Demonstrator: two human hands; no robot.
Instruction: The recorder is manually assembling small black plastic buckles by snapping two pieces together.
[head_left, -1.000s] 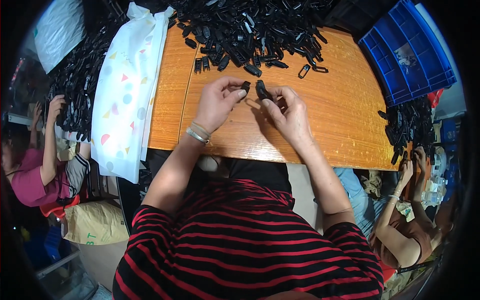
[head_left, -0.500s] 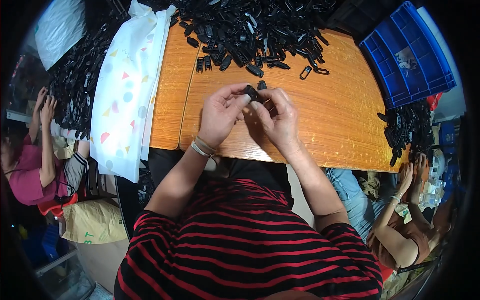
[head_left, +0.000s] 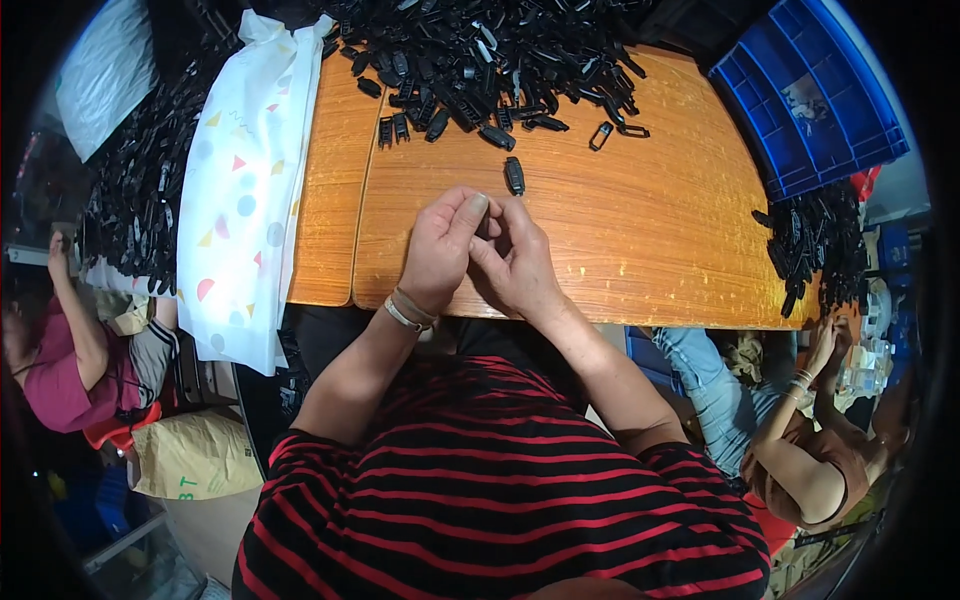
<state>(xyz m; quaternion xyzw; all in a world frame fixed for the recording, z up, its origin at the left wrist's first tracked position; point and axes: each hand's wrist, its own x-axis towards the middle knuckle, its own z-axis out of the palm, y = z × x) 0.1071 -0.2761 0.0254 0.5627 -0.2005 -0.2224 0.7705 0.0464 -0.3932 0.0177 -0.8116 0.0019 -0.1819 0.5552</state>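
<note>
My left hand (head_left: 440, 250) and my right hand (head_left: 515, 262) are pressed together above the wooden table (head_left: 640, 250), near its front edge. Their fingers are curled shut around a small black plastic part (head_left: 496, 223), of which only a dark sliver shows between the thumbs. A single black clip (head_left: 514, 176) lies on the wood just beyond my fingertips, apart from the heap. A thin band circles my left wrist.
A large heap of black plastic parts (head_left: 480, 50) covers the table's far side. A white patterned bag (head_left: 245, 190) hangs over the left edge, beside more black parts (head_left: 130, 200). A blue crate (head_left: 810, 100) and another black pile (head_left: 815, 245) stand right. Other people sit at left (head_left: 60, 370) and right (head_left: 800, 440).
My hands have drawn back toward me and closed together. One black clip now lies alone on the wood in front of my fingertips.
</note>
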